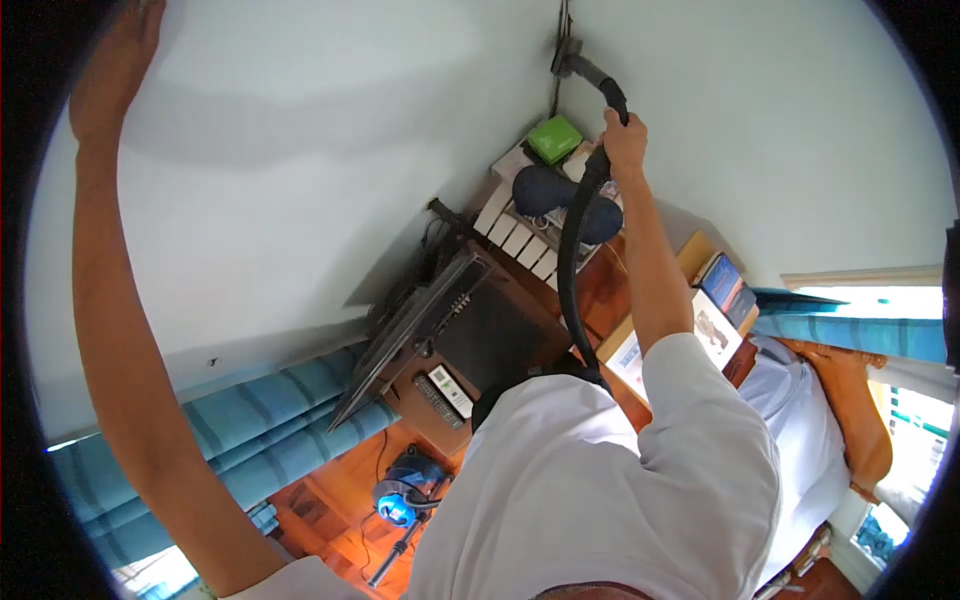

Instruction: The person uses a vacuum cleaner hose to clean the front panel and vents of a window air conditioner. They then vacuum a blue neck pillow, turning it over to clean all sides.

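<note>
The pale wall [330, 150] fills most of the view. The left hand [115, 70] lies spread and flat against it, holding nothing. Well below that hand hangs a blue striped curtain [250, 430]. Beneath the right hand [625, 135] stands a wooden desk [500, 340] with a tilted flat screen [415, 330], a dark blue cushion [555, 192] and, just beside the wrist, a green box [555, 138].

The right hand is wrapped fully round the vacuum hose [572, 270], where the ribbed tube meets the rigid end. The nozzle [572, 62] reaches past the knuckles into the wall corner. The hose trails back from the hand toward the body. The blue canister vacuum [400, 495] sits far off on the wooden floor.

The hose looks light and floppy and is likely to drag and twist, so the stiff cuff gripped here seems the surest hold.
</note>
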Tool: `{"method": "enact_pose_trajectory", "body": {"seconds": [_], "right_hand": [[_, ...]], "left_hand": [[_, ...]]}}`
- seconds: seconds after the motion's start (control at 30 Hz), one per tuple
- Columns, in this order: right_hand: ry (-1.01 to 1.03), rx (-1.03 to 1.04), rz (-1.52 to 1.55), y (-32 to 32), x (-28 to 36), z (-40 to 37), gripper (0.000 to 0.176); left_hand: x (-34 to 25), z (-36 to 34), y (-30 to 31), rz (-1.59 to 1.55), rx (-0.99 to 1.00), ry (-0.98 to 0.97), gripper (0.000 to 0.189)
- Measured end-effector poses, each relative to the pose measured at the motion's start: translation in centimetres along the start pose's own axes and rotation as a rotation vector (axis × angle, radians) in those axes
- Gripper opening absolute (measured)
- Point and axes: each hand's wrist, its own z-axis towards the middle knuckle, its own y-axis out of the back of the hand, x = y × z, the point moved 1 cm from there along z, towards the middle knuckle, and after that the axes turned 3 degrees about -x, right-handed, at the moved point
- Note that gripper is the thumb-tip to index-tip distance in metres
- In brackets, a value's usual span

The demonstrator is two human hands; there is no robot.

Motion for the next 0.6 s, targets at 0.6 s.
{"method": "enact_pose_trajectory", "body": {"seconds": [0.6], "right_hand": [[-0.664, 0.213, 1.274, -4.4, -7.6, 7.3, 0.026]], "left_hand": [[0.0, -1.2, -8.4, 0.674, -0.007, -0.268, 0.088]]}}
